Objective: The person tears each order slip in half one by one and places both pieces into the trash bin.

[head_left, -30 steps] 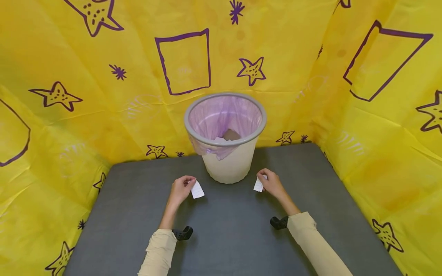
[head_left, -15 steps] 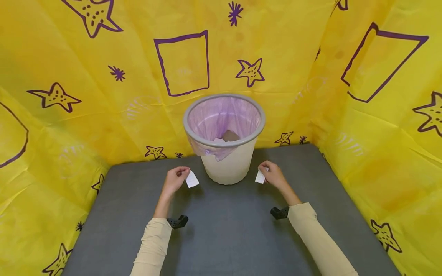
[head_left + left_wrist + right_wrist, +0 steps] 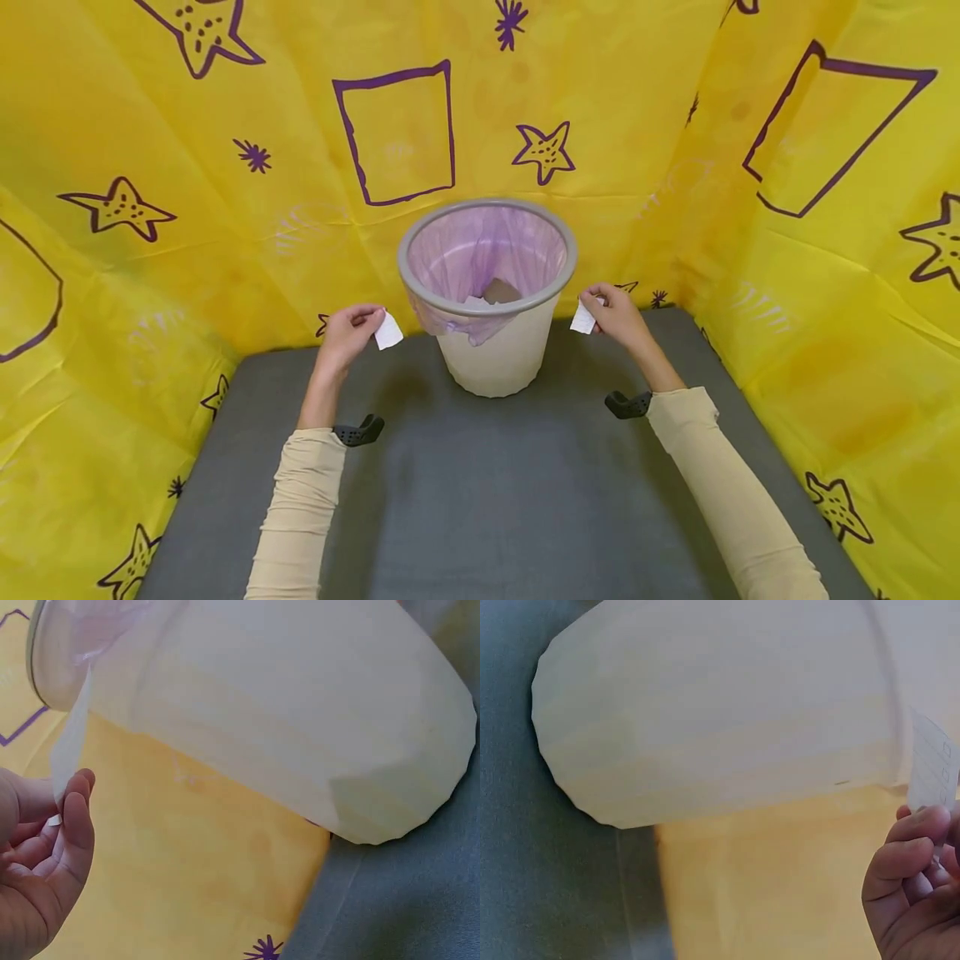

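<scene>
Between thumb and fingers my left hand point(image 3: 351, 333) pinches a small white piece of paper point(image 3: 388, 331), left of the trash bin. On the bin's other side my right hand point(image 3: 617, 314) pinches a second paper piece point(image 3: 586, 317); faint printed lines and small boxes show on this paper point(image 3: 932, 761) in the right wrist view. Both hands are raised a little below the level of the grey rim. The cream trash bin point(image 3: 491, 358) stands upright, lined with a translucent purple bag point(image 3: 450, 254). Inside it lie a brown piece point(image 3: 501, 292) and some white scraps point(image 3: 474, 302).
The bin stands at the back of a dark grey table point(image 3: 480, 492), close to a yellow cloth backdrop point(image 3: 300, 167) with purple drawings. Cloth also hangs along both sides. A black wrist camera mount sits on each forearm, the left mount point(image 3: 362, 431) and the right mount point(image 3: 628, 405).
Both hands have risen and moved forward, each with its paper piece. The left has shifted left and the right somewhat right, so they are farther apart. The bin has stayed in place.
</scene>
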